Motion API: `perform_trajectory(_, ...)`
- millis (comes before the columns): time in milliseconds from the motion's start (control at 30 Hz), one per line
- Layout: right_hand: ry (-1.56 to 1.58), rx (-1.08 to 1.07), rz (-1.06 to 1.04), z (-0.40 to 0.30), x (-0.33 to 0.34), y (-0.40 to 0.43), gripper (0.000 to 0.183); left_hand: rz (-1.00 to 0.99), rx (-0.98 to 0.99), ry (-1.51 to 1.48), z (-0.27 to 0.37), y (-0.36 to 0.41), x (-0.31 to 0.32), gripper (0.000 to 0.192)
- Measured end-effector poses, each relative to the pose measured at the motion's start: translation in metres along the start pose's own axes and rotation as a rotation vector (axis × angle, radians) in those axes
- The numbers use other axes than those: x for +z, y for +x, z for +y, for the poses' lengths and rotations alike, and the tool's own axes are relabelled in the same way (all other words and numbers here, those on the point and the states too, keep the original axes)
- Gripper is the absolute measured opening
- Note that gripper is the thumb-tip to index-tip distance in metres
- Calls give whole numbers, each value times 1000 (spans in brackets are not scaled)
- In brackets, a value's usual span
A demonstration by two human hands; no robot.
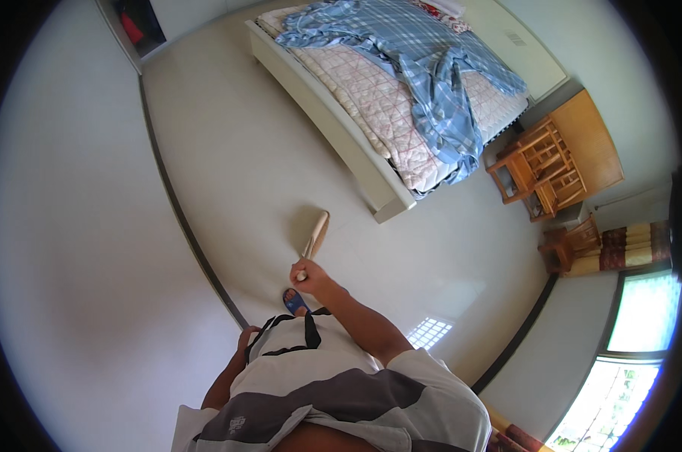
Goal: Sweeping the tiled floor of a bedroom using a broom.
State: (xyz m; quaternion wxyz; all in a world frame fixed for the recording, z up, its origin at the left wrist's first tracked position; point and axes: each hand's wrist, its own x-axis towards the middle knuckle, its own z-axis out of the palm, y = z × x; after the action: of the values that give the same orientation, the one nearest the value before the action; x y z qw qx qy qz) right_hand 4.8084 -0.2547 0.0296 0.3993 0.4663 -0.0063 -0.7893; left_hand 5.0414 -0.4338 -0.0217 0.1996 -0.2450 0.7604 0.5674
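Note:
My right hand [310, 277] is closed around the handle of a bed brush [320, 226], held out in front of my body above the tiled floor [245, 152]. The brush has a pale back, and its brownish bristles face right. Down at my left side, close to the white wall, is my left hand [249, 336]. Its fingers are partly hidden by my clothing, so whether it holds anything is unclear. Ahead stands a bed with a pale wooden frame [329, 121]. A quilted pad [369, 93] covers its mattress, and a crumpled blue plaid sheet [439, 107] lies across it.
To the right of the bed, wooden chairs [535, 164] stand against a wooden board [592, 135]. A smaller wooden chair [569, 246] is near the striped curtain [629, 246]. The white wall [92, 226] runs close along my left. A blue slipper [294, 301] is on my foot.

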Motion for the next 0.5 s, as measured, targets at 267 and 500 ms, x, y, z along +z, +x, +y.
perform_trajectory(267, 84, -66, -179, -59, 6, -65, 12, -60, 85, 368, -48, 33, -10, 22)
perform_trajectory(500, 74, -227, -151, -59, 64, -55, 5, -38, 96, 179, -92, 63, -5, 22)
